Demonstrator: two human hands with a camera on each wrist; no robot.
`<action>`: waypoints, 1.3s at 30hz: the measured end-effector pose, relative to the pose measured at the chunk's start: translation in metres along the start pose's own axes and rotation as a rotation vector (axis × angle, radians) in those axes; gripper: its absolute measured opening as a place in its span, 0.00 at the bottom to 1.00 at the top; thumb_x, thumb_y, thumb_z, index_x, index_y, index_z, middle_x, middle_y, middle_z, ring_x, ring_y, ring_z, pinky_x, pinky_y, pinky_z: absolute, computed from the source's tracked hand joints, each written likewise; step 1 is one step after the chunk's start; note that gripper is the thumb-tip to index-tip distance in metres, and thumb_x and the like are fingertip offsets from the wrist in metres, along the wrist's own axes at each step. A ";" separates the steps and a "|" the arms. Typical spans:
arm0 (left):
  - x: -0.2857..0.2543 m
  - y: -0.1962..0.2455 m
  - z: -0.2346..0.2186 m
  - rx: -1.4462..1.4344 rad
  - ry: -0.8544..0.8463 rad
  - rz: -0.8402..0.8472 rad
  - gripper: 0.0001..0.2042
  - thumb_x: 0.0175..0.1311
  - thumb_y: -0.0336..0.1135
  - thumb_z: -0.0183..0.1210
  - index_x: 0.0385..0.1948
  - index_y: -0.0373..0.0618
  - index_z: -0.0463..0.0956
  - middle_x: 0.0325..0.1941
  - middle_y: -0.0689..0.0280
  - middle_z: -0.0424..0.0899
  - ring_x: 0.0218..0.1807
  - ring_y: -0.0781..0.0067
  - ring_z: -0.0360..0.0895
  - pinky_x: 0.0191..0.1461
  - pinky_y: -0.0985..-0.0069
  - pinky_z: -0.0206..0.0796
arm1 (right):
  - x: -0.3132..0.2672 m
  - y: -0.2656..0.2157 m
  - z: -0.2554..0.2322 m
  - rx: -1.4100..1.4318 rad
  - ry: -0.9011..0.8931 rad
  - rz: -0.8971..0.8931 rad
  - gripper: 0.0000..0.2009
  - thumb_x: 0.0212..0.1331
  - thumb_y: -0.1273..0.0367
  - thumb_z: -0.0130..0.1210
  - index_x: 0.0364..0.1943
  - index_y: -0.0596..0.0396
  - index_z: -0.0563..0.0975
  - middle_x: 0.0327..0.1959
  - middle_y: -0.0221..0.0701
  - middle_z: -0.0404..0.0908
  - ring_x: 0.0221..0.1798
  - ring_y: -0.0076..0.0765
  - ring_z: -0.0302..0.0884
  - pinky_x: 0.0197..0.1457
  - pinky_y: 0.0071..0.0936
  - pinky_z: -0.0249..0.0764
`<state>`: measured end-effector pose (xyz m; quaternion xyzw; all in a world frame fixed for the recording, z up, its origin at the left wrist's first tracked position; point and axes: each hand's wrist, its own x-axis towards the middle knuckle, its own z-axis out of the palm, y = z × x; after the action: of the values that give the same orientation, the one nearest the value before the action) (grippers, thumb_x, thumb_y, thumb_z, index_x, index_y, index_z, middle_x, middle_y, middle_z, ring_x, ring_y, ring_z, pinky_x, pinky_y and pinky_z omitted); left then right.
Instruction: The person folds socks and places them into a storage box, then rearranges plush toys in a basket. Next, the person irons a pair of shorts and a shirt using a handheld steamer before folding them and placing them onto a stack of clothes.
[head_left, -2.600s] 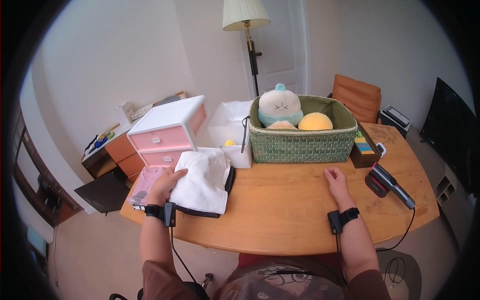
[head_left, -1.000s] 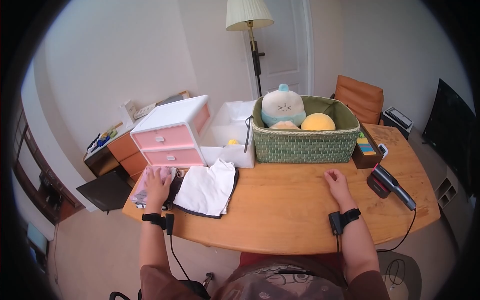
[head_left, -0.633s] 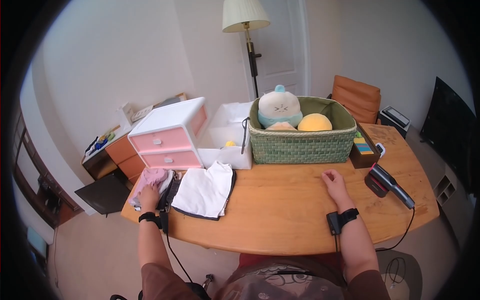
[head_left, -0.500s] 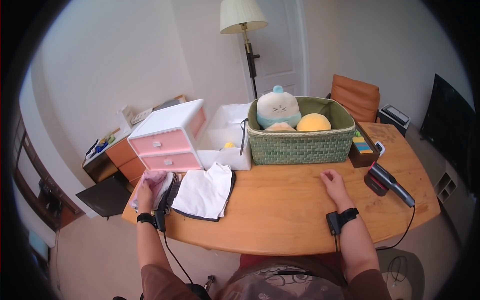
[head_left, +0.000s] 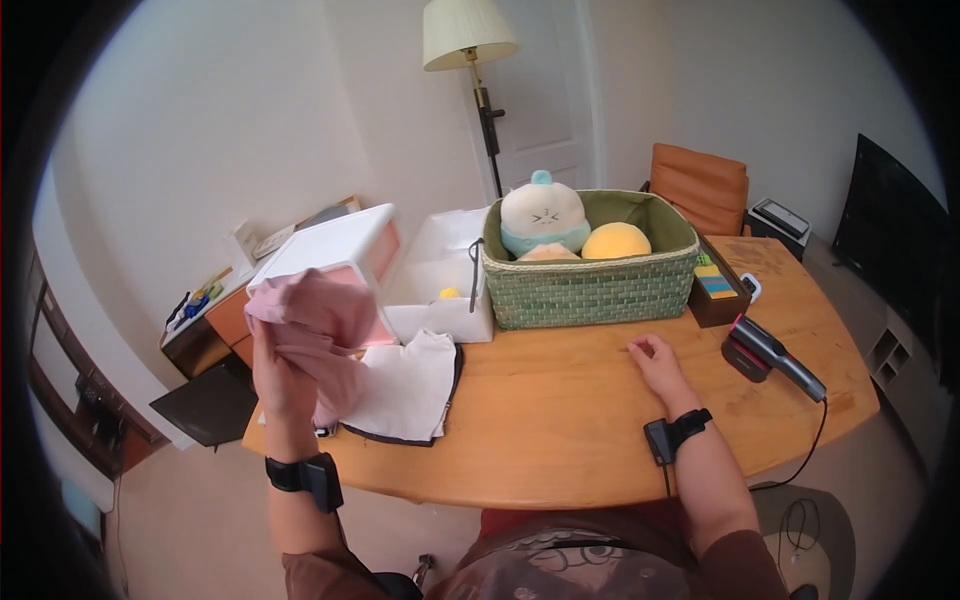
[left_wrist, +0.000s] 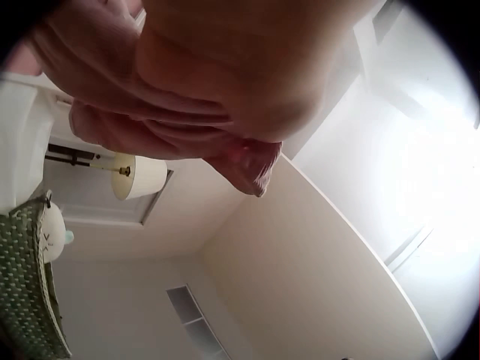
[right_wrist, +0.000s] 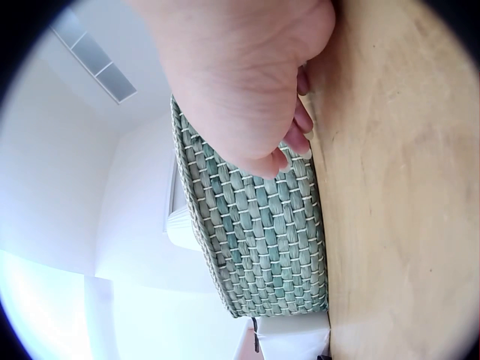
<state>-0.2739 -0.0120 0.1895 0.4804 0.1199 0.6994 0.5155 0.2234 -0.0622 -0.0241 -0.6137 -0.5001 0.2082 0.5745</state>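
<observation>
My left hand (head_left: 284, 385) grips a pink garment (head_left: 322, 325) and holds it up in front of the drawer unit, its cloth hanging in loose folds. In the left wrist view the pink cloth (left_wrist: 142, 127) bunches around the hand, whose fingers it largely hides. Beneath and beside it a white folded cloth (head_left: 408, 385) with a dark layer under it lies on the wooden table (head_left: 540, 420). My right hand (head_left: 660, 372) rests on the table with loosely curled fingers and nothing in them. In the right wrist view it lies in front of the green woven basket (right_wrist: 262, 232).
The basket holds plush toys (head_left: 543, 215). A white-and-pink drawer unit (head_left: 330, 245) and a white bin (head_left: 440, 318) stand at the back left. To the right are a brown box (head_left: 720, 308) and a corded dark handheld appliance (head_left: 775, 358).
My left hand has left the white cloth, reached the pink garment at the table's left, gripped it and lifted it. My right hand stays in place; the head view has shifted slightly.
</observation>
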 end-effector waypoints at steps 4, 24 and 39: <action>-0.019 -0.040 0.066 -0.089 -0.169 -0.220 0.25 0.79 0.51 0.35 0.63 0.42 0.65 0.61 0.59 0.76 0.62 0.62 0.74 0.67 0.64 0.66 | -0.004 -0.011 0.000 0.022 -0.035 0.028 0.08 0.63 0.69 0.59 0.40 0.60 0.79 0.34 0.30 0.82 0.39 0.25 0.77 0.45 0.23 0.73; -0.087 -0.273 0.112 0.949 -0.516 -0.238 0.27 0.63 0.38 0.63 0.62 0.41 0.67 0.52 0.53 0.73 0.56 0.60 0.69 0.55 0.68 0.64 | -0.005 -0.018 -0.001 0.037 0.045 -0.024 0.11 0.65 0.64 0.57 0.38 0.59 0.80 0.33 0.33 0.82 0.36 0.29 0.78 0.44 0.27 0.73; -0.101 -0.236 0.117 1.086 -1.109 0.058 0.23 0.52 0.48 0.69 0.45 0.43 0.79 0.60 0.53 0.72 0.61 0.50 0.68 0.65 0.60 0.60 | -0.028 -0.056 -0.001 -0.357 -0.508 -0.316 0.10 0.48 0.63 0.63 0.34 0.50 0.81 0.36 0.34 0.79 0.47 0.43 0.76 0.58 0.39 0.67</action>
<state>-0.0371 -0.0312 0.0369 0.9484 0.1578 0.2133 0.1739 0.1918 -0.0958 0.0185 -0.5479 -0.7445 0.1719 0.3406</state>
